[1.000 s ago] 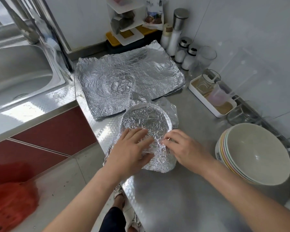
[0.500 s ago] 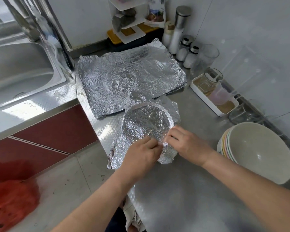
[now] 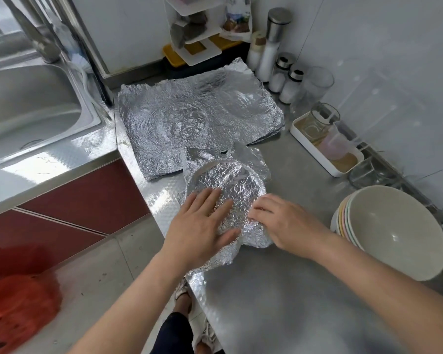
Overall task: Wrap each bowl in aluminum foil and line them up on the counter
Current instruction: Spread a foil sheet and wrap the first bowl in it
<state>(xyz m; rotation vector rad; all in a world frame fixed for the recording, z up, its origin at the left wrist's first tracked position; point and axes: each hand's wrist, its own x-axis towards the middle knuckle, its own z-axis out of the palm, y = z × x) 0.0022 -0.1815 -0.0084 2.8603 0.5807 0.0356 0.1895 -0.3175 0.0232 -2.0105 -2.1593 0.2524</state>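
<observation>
A bowl covered in crinkled aluminum foil [image 3: 228, 185] sits on the steel counter [image 3: 279, 290] near its left edge. My left hand [image 3: 202, 226] lies flat on the foil, fingers straight, pressing the near left part of the bowl. My right hand [image 3: 281, 221] presses the foil against the bowl's near right side with bent fingers. Loose foil sticks out behind the bowl and under my left hand. A stack of flat foil sheets [image 3: 197, 116] lies farther back. A stack of cream bowls [image 3: 391, 233] stands at the right.
A white tray with glasses [image 3: 325, 144] and seasoning jars [image 3: 287, 80] line the right wall. A sink [image 3: 28, 103] is at the left. A white rack [image 3: 197, 29] stands at the back. The counter's left edge drops to the floor, where a red bag [image 3: 16, 310] lies.
My left hand went from curled at the bowl's near rim to flat with fingers spread on the foil. The foil's near flap is now tucked closer to the bowl.
</observation>
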